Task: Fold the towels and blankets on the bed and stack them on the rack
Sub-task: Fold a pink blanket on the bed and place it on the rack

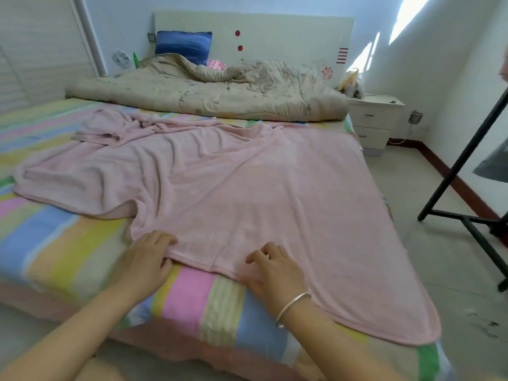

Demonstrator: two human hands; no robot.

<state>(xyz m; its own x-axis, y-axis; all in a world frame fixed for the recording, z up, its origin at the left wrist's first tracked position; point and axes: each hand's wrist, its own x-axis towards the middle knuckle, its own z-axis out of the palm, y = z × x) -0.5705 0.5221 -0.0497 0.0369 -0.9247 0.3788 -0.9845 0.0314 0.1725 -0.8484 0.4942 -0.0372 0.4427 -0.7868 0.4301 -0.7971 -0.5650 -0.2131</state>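
We are pinching the blanket's (247, 188) near hem with our left hand (148, 257). Our right hand (272, 268) is resting on it, fingers bent, grip unclear. Its bulk is spreading away from us across the bed (82, 243).

A blue pillow (183, 46) leans against a white headboard (275, 37) at the far side. A white nightstand (375, 119) with two drawers stands far right.
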